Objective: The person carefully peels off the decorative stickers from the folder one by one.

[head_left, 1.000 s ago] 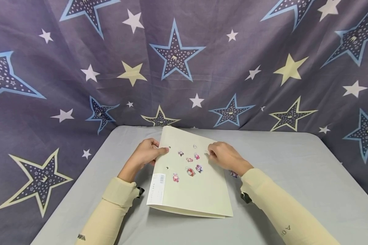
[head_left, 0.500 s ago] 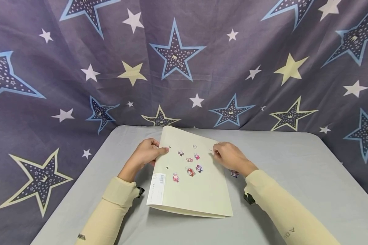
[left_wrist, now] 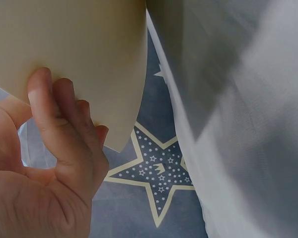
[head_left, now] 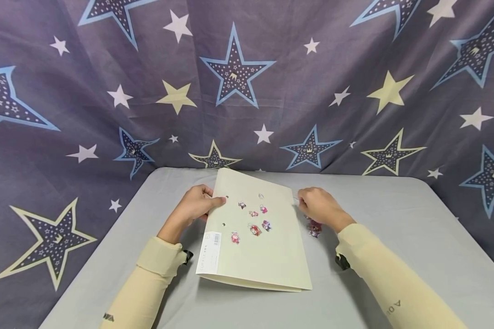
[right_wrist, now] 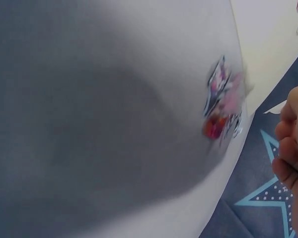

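A cream-coloured folder (head_left: pixel 263 256) is tilted up off the table, with several small cartoon stickers (head_left: pixel 255 230) scattered on its cover. My left hand (head_left: pixel 195 202) grips its left spine edge, thumb on the cover. In the left wrist view the fingers (left_wrist: pixel 64 129) lie against the folder's other side. Just beyond the folder's right edge is my right hand (head_left: pixel 321 204), fingers curled, with a small pale piece (head_left: pixel 295 196) at the fingertips; its kind is too small to tell. Below that hand, a small heap of colourful cartoon stickers (head_left: pixel 314 228) lies on the table, partly hidden by it.
The table (head_left: pixel 395 237) has a light grey cloth cover. A dark curtain (head_left: pixel 247 82) with stars hangs behind it and at its sides. A white label with a barcode (head_left: pixel 210 253) is on the folder's lower left.
My right hand has moved right, from over the folder's cover to past its edge, carrying the small pale piece and uncovering more of the sticker heap. My left hand holds still.
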`<state>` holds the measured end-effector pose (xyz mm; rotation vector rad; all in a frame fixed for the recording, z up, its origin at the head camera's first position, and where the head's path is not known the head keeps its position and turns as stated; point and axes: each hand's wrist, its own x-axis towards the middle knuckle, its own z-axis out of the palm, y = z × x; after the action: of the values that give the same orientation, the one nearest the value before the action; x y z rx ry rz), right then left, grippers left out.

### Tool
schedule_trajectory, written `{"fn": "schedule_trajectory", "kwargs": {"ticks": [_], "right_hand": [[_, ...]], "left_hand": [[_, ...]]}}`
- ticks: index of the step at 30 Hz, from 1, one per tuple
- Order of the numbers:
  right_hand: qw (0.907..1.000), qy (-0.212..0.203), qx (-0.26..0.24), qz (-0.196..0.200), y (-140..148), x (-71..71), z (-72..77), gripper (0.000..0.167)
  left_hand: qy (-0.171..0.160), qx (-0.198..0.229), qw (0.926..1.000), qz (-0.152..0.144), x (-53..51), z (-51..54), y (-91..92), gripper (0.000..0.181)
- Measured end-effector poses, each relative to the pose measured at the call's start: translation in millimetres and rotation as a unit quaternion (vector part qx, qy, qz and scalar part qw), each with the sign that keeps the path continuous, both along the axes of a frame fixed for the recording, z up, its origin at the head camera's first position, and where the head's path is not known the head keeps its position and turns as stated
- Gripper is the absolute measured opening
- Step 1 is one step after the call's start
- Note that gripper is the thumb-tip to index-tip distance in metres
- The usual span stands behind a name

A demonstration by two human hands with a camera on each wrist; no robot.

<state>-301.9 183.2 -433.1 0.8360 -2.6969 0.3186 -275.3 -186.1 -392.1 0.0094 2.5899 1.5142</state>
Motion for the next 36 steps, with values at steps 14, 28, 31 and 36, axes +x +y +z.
{"fn": "schedule_trajectory", "kwargs": {"ticks": [14, 28, 31, 36], "right_hand": [[0.9937, -0.037, 0.098, -0.040, 8, 0.5, -0.8, 0.008], [0.9896, -0.104, 0.098, -0.020, 7, 3.3, -2.1, 0.027], [0.9877, -0.128, 0.088, -0.019, 6, 5.1, 3.0, 0.030], [0.9880, -0.134, 0.075, -0.014, 5, 5.5, 7.2, 0.026]], "left_hand": [[0.002, 0.003, 1.0000, -0.003, 0.4, -0.8, -0.1, 0.042], [0.003, -0.001, 1.0000, -0.001, 0.4, -2.6, -0.3, 0.043], [0.004, -0.003, 1.0000, 0.001, -0.1, -2.1, -0.2, 0.043], [0.005, -0.008, 1.0000, 0.001, -0.7, -1.7, -0.4, 0.043]]}}
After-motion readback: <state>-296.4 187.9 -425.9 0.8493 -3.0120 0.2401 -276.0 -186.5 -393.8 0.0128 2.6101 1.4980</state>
